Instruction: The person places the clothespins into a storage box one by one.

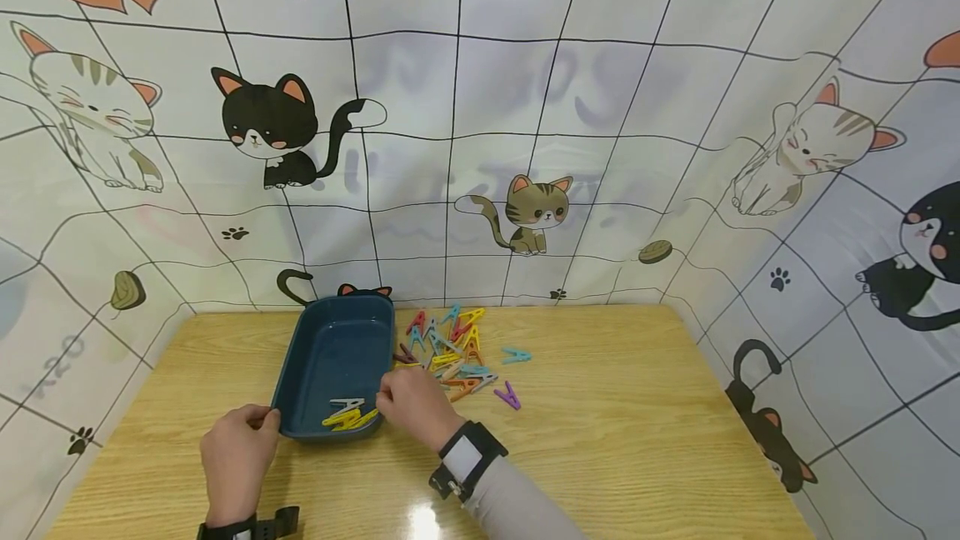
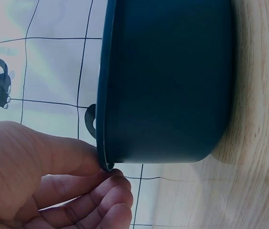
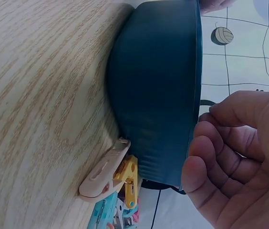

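Observation:
A deep blue plastic basin (image 1: 337,357) stands on the wooden table, with several yellow clothespins (image 1: 349,419) and a pale one (image 1: 347,403) in its near end. My left hand (image 1: 240,457) pinches the near left corner of its rim between thumb and fingers; the left wrist view shows the basin's rim (image 2: 107,95) at the fingertips. On the opposite side, my right hand (image 1: 420,407) grips the rim, its curled fingers against the outer wall in the right wrist view. Right of the basin lies a pile of colourful clothespins (image 1: 450,348), partly hidden behind the right hand.
A blue clothespin (image 1: 516,354) and a purple clothespin (image 1: 508,395) lie apart, right of the pile. Beside the basin's wall sit a beige clothespin (image 3: 103,174) and a yellow-orange one (image 3: 130,183). A cat-patterned cloth (image 1: 420,173) hangs behind the wooden table (image 1: 637,423).

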Available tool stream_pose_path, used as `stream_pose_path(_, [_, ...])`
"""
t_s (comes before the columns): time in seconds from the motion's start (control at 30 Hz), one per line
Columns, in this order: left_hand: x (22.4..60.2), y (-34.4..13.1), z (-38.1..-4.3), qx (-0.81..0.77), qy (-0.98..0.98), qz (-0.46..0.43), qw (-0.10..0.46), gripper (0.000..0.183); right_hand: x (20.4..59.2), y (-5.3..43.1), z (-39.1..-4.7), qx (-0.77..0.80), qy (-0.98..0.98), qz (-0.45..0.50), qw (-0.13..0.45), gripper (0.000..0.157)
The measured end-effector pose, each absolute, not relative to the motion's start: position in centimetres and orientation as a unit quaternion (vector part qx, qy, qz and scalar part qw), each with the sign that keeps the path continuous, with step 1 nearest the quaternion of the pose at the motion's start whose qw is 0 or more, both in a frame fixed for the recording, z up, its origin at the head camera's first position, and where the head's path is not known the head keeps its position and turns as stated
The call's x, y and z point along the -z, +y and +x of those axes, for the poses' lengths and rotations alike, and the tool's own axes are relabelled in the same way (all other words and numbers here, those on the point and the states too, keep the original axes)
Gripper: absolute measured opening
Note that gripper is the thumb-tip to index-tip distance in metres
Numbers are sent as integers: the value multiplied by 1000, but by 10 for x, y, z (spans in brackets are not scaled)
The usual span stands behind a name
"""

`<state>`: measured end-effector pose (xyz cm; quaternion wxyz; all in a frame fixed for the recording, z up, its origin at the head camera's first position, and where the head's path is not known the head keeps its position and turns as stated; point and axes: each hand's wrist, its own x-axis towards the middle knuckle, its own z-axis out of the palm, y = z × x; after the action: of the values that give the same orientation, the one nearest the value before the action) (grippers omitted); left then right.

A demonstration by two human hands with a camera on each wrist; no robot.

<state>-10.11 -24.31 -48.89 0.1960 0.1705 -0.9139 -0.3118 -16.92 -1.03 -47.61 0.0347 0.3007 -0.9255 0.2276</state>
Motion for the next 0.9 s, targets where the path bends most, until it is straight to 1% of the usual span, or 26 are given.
stream_pose_path(0.23, [490, -243, -101, 311, -914, 180, 190, 15, 482, -4, -170, -259, -919, 295, 30, 42])
stream_pose_path(0.3, [490, -243, -101, 312, -914, 181, 188, 15, 484, 0, -170, -270, -918, 289, 25, 39])
stream_pose_path(0.4, [490, -244, -101, 311, -914, 179, 188, 16, 484, 6, -170, -273, -920, 280, 34, 34])
stream_pose_path(0.47, [490, -243, -101, 312, -914, 178, 190, 15, 485, 11, -171, -283, -920, 268, 31, 33])
stream_pose_path(0.67, [489, -242, -101, 312, -913, 179, 192, 15, 489, 27, -176, -324, -913, 246, 25, 42])
stream_pose_path(0.9, [488, -242, -101, 311, -913, 173, 197, 15, 500, 45, -181, -348, -905, 240, 53, 45])
